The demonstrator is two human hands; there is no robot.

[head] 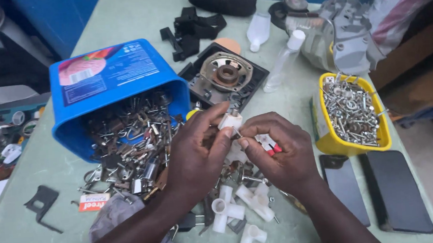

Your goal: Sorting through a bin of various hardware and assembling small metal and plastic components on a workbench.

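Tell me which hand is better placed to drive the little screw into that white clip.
Probably the right hand: its fingertips already pinch the small screw against the white plastic clip, and it holds a red-handled tool. The left hand grips the clip, steadying it.

The small fitting [231, 120] pinched in the left hand [198, 153] is matt white plastic, like the smooth pipe clips [243, 208] on the table. The tipped blue tub [107, 78] is glossy plastic and spills dull, rusty metal hardware [126, 143]. The yellow tub [330, 144] is shiny plastic, its screws [350, 112] bright metal. Two phones [396, 190] show glossy dark glass, and the rag [114, 215] is soft grey cloth
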